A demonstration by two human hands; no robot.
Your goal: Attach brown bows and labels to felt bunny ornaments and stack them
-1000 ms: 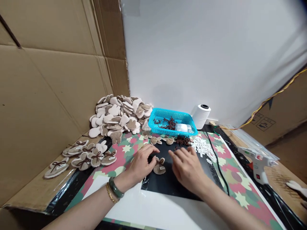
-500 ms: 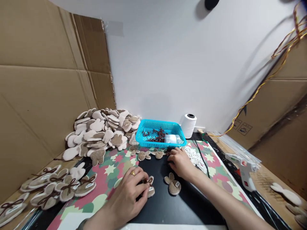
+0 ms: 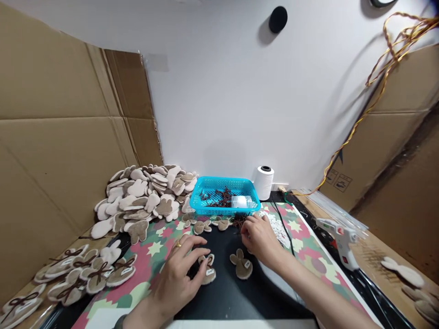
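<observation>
My left hand (image 3: 180, 273) lies on the black mat (image 3: 236, 292), fingers curled around a brown felt bunny with a dark bow (image 3: 207, 270). A second felt bunny (image 3: 242, 266), with a small white label and no bow, lies just to its right. My right hand (image 3: 260, 235) reaches forward, its fingertips pinching at a little heap of dark brown bows (image 3: 238, 221) at the mat's far edge, beside several small white labels (image 3: 278, 228).
A blue basket (image 3: 222, 196) holding bows and a small tub stands behind, with a white thread spool (image 3: 264, 182) to its right. A big pile of plain felt bunnies (image 3: 144, 196) sits at left; finished ones (image 3: 85, 274) lie nearer. A glue gun (image 3: 339, 240) rests at right.
The camera tilted up. My left hand slid the bowed bunny leftward, a second bunny now lies on the mat, and my right hand reached forward to the bows.
</observation>
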